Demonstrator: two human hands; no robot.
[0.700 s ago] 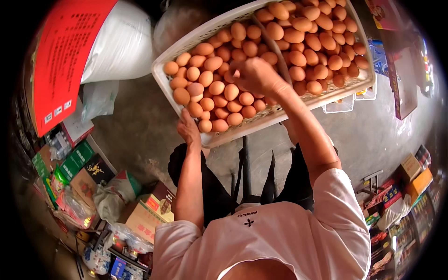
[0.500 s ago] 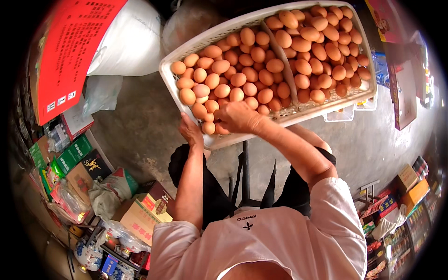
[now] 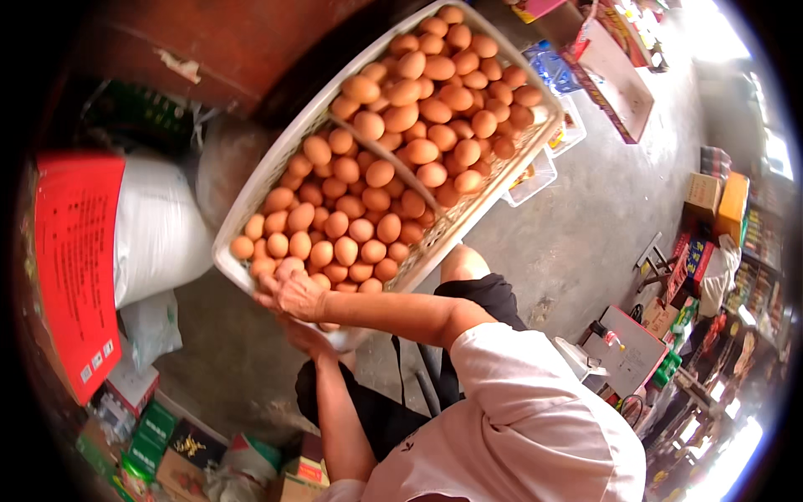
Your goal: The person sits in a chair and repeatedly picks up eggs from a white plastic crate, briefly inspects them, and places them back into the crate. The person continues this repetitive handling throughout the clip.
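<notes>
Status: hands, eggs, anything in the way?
Right hand over eggs, grip hidden. Left hand at corner of crate, partly covered by right. Divider crosses crate.

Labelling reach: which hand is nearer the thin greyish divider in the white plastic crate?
Right hand: over brown oval eggs, apart from the divider. Left hand: farther, at near corner of the crate.
</notes>
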